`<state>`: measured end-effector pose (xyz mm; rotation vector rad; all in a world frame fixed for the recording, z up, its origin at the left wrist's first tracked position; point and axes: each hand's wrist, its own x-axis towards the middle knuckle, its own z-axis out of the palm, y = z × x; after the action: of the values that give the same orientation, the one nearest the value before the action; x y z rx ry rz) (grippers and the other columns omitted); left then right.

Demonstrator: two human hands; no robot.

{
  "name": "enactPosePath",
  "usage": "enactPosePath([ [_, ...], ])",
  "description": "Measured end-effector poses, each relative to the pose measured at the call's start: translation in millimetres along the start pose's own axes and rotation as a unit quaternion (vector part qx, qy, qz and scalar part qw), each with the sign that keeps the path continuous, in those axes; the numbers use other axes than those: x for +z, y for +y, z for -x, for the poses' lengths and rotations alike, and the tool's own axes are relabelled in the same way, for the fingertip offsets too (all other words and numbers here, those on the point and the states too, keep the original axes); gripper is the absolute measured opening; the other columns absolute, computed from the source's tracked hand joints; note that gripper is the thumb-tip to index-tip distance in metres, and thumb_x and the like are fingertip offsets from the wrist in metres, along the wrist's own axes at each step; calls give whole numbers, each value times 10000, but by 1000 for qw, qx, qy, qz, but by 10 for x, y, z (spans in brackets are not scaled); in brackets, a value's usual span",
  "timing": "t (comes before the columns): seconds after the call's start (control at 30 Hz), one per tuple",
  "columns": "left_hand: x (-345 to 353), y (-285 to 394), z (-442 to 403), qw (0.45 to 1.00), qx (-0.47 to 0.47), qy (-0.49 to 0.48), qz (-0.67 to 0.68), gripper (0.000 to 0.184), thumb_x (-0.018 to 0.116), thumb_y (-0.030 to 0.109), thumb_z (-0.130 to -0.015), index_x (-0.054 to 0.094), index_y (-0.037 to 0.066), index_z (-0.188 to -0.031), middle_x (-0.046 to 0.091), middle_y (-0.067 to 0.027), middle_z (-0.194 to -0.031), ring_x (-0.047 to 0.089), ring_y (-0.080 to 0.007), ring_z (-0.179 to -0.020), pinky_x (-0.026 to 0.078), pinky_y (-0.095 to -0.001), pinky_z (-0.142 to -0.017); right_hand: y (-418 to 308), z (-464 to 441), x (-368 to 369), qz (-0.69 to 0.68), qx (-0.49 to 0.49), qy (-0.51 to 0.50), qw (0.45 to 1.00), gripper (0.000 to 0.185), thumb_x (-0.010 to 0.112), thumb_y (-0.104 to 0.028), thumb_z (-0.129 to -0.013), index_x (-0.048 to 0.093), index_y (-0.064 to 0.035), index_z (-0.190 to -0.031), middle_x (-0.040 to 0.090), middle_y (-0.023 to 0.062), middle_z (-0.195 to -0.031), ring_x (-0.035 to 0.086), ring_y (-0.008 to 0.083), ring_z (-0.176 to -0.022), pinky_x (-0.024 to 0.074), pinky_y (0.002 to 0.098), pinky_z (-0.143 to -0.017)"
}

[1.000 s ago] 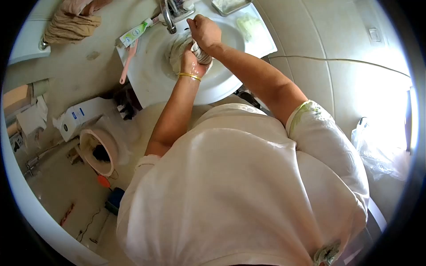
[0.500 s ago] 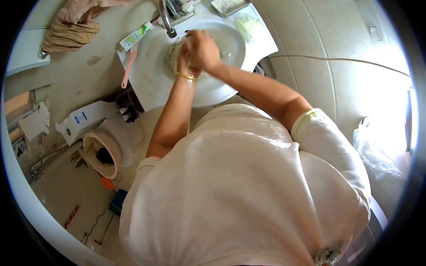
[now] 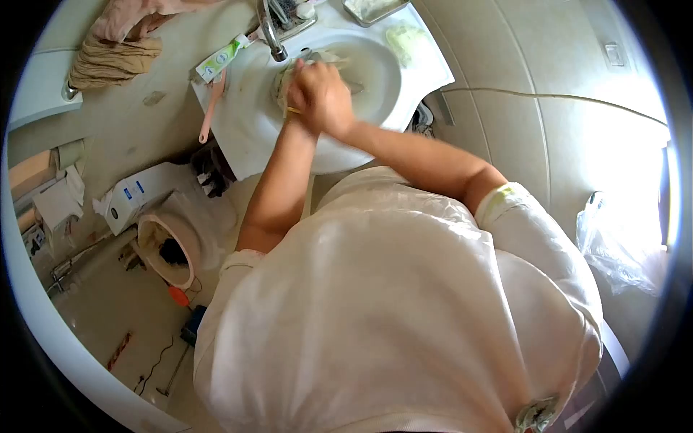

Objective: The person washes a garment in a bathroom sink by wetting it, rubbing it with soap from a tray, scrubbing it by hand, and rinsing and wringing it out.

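Over the white washbasin (image 3: 388,86), my right hand (image 3: 326,97) is curled and pressed against my left hand (image 3: 296,90), overlapping it. A pale, wet cloth (image 3: 280,88) bunches out beside my left hand, low in the basin. My left fingers look closed on the cloth, though my right hand covers most of them. What lies inside my right hand is hidden. More pale fabric (image 3: 330,58) shows beyond my knuckles, in cloudy water. A yellow bracelet (image 3: 293,110) circles my left wrist. The metal faucet (image 3: 278,52) hangs just beyond my hands.
On the counter's left lie a green-and-white tube (image 3: 216,66) and a pink-handled brush (image 3: 210,112). To the right are a pale green bundle (image 3: 404,43) and a metal tray (image 3: 374,10). A pink bin (image 3: 167,249) stands on the floor at left.
Both hands have shifted slightly down toward my body, and my right hand has turned over my left. More pale fabric now shows beyond them.
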<state>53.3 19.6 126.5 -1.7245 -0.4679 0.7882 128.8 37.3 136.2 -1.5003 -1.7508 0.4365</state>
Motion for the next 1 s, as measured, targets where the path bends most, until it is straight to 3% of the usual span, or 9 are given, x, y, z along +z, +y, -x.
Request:
enactPosePath([
  [0.03,42,130,-186,878,171,-26,-445,334,377,355,-891,491,105,-1081,535,-35,-1044,510,-197,-955,390,-360,-879,63,-42,48,9,19,-33,999,317,501,-353,-828,534,-40,-788,582,187,-794,549,388,-766,434,440,-691],
  [0.07,19,213,-278,542,301,-40,-783,321,372,326,-897,489,107,-1101,545,-32,-1043,523,-190,-958,414,-358,-862,137,-288,-4,-27,149,-91,984,326,492,-365,-831,528,-42,-796,591,182,-765,556,379,-756,435,441,-675],
  [0.27,360,636,-276,675,14,-137,-725,422,327,445,-882,465,117,-1108,494,-52,-1114,444,-202,-1062,341,-367,-914,172,-38,2,-129,52,-3,990,269,529,-284,-824,520,-33,-921,583,176,-684,560,354,-678,442,407,-627],
  [0.4,226,717,-391,417,307,-157,-841,386,346,426,-879,464,133,-1100,510,-34,-1082,476,-190,-999,354,-355,-904,-177,67,-245,0,-89,-81,993,252,531,-300,-810,560,-50,-820,553,170,-681,550,361,-674,449,428,-618],
  [0.57,-60,9,-359,560,308,-45,-768,323,357,331,-887,503,115,-1078,549,-27,-1042,525,-170,-947,431,-322,-824,215,-465,-51,-39,112,-30,993,305,496,-337,-824,571,-46,-774,571,174,-814,537,365,-803,430,436,-696],
  [0.6,104,253,-396,829,102,-53,-547,339,347,355,-889,506,110,-1062,549,-37,-1030,512,-176,-958,407,-329,-853,177,-320,-40,-39,54,10,998,306,493,-332,-826,570,-41,-767,571,172,-831,534,364,-820,427,434,-712],
  [0.67,324,597,-289,536,-47,-226,-812,367,330,394,-899,513,99,-1018,542,-63,-1020,471,-197,-992,329,-334,-925,5,-22,-75,-24,-49,29,998,283,511,-312,-810,569,-39,-764,570,164,-823,532,356,-813,428,432,-714],
  [0.87,38,20,-390,545,365,25,-755,275,345,273,-885,531,101,-994,561,-85,-984,520,-208,-956,393,-370,-877,166,-502,-30,37,50,-86,994,299,511,-313,-803,580,-30,-738,585,175,-798,546,353,-770,441,436,-683],
  [1.0,117,-105,-380,607,281,-70,-740,409,263,325,-906,525,34,-1026,568,-114,-1024,524,-271,-975,382,-388,-908,812,-489,-26,-119,171,84,974,454,586,-431,-747,552,1,-884,554,176,-874,529,331,-828,414,417,-761],
])
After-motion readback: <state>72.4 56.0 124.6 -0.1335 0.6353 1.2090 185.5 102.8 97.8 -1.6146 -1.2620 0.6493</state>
